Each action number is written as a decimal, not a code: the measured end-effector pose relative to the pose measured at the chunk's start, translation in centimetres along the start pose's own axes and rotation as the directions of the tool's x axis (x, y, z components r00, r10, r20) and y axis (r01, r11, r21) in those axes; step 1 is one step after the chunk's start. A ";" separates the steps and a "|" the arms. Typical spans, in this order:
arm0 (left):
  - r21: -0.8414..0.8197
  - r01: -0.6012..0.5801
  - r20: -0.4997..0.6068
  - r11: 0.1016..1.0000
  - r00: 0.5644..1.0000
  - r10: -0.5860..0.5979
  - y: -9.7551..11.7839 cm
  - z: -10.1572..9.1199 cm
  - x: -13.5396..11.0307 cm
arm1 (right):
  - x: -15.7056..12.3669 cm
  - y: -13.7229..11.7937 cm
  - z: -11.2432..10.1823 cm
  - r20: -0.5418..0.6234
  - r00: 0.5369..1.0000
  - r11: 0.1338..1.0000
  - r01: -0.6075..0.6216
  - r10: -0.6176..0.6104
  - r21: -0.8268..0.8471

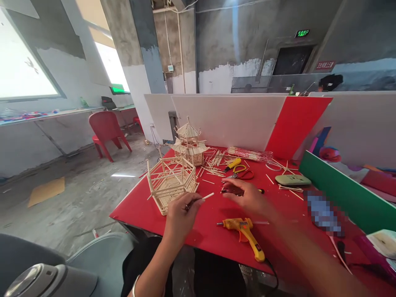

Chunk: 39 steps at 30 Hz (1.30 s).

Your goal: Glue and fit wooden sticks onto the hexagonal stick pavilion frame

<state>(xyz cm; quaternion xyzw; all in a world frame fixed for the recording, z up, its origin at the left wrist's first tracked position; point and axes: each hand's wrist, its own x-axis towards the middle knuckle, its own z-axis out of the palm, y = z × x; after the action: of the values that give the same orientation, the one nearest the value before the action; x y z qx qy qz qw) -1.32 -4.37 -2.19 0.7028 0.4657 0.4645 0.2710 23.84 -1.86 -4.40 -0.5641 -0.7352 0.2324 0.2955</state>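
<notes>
My left hand (pixel 182 212) is closed, pinching a short pale wooden stick (pixel 208 196) that points right. Just left of it stands an open frame (pixel 173 177) built of similar sticks, with a stick floor. My right hand (pixel 244 196) is over the table with thumb and fingers apart, partly covering a dark tool (pixel 262 191) beneath it. A finished-looking stick pagoda (pixel 189 142) with tiered roofs is behind the frame. Nearer to me lies a yellow hot glue gun (pixel 243 231), its nozzle facing left.
Loose sticks (pixel 216 163) and a plastic pack of sticks (pixel 247 154) are at the back of the red table (pixel 136 208). Red-handled pliers (pixel 246 175), a yellow-handled tool (pixel 232 165) and a green case (pixel 293 180) lie beyond my right hand. A green panel (pixel 346 179) borders the right.
</notes>
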 end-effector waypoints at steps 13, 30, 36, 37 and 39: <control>0.412 -0.204 -0.172 0.888 0.940 0.295 -0.3 -10.0 2.4 | 5.0 -11.0 5.6 -0.252 0.936 0.815 0.339 -0.244 0.470; 0.366 -0.305 -0.051 0.879 0.937 0.347 -3.5 -13.1 6.2 | 9.6 -12.2 7.3 -0.282 0.902 0.830 0.416 -0.326 0.372; 0.360 -0.303 -0.049 0.882 0.938 0.343 -4.0 -13.3 6.3 | 9.8 -12.1 7.6 -0.275 0.915 0.828 0.388 -0.294 0.405; 0.362 -0.303 -0.045 0.882 0.939 0.341 -4.0 -13.3 6.3 | 9.8 -12.0 7.6 -0.273 0.918 0.824 0.382 -0.287 0.418; 0.368 -0.300 -0.036 0.880 0.941 0.336 -4.1 -13.4 6.3 | 9.8 -11.9 7.6 -0.269 0.922 0.814 0.375 -0.278 0.443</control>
<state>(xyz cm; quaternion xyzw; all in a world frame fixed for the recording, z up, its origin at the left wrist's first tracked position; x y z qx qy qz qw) -14.23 2.37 2.67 0.7833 0.4334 0.4444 0.0354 8.42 4.53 -0.13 -0.3560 -0.7069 0.2999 0.5326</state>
